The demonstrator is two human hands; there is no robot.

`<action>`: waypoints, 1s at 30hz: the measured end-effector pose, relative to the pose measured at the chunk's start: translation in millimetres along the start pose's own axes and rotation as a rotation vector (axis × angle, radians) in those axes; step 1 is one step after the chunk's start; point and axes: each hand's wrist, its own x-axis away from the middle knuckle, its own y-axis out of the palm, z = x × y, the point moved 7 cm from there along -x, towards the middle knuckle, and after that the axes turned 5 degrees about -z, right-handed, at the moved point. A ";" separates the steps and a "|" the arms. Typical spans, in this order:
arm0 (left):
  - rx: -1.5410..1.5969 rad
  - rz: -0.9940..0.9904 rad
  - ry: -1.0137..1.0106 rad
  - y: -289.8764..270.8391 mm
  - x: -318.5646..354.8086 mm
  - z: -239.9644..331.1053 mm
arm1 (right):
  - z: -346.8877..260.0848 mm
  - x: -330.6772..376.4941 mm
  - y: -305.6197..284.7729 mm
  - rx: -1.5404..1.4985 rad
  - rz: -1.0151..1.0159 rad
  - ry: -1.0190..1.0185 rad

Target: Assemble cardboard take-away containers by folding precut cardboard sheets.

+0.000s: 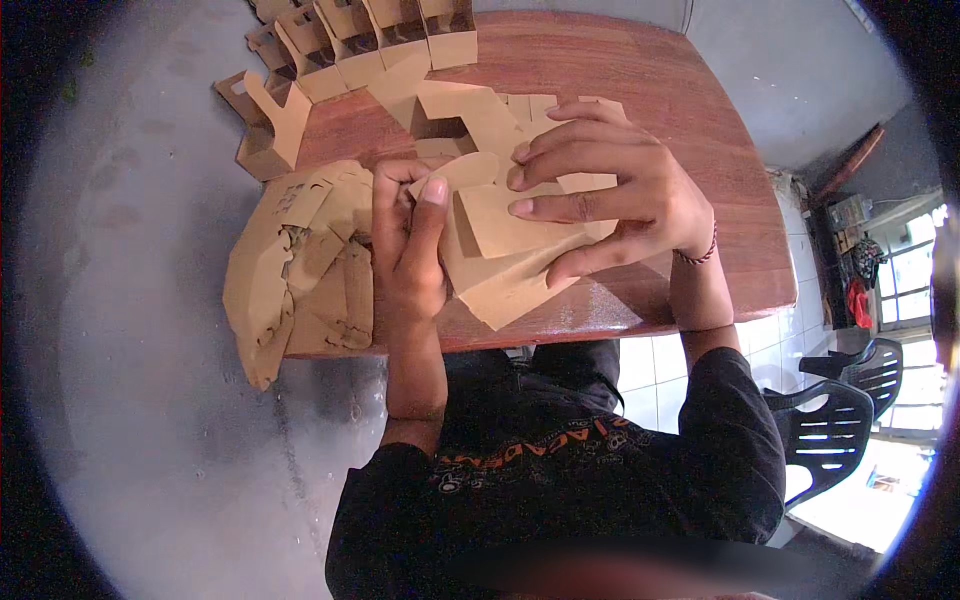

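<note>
A flat brown cardboard box blank (510,265) lies partly folded on the wooden table (620,80). My left hand (408,245) pinches a flap of it at its left edge, thumb and fingers closed on the card. My right hand (610,190) presses down on top of the blank with the fingers spread. A stack of unfolded brown cardboard blanks (300,270) sits just left of my left hand, hanging over the table's left edge.
Several folded brown cardboard carriers (375,45) stand in a row along the table's far left, with one more (270,125) at the left edge. Dark plastic chairs (835,420) stand to the right on a tiled floor. Grey concrete floor lies to the left.
</note>
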 end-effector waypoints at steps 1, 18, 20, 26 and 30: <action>0.005 0.026 0.000 0.9 -0.9 -1.8 | -0.9 -0.4 -0.4 -0.016 0.010 -0.022; -0.070 -0.061 -0.198 7.8 -20.9 -6.4 | -6.3 4.8 0.5 -0.193 0.036 -0.100; -0.080 -0.109 -0.265 12.0 -22.3 -9.7 | -6.1 2.6 -4.6 -0.178 0.031 -0.095; -0.160 -0.259 -0.259 22.2 -18.7 1.3 | 48.7 18.3 -25.4 -0.313 0.243 0.086; -0.277 -0.286 -0.216 27.9 -19.8 0.4 | 79.0 25.5 -20.8 -0.019 0.410 0.569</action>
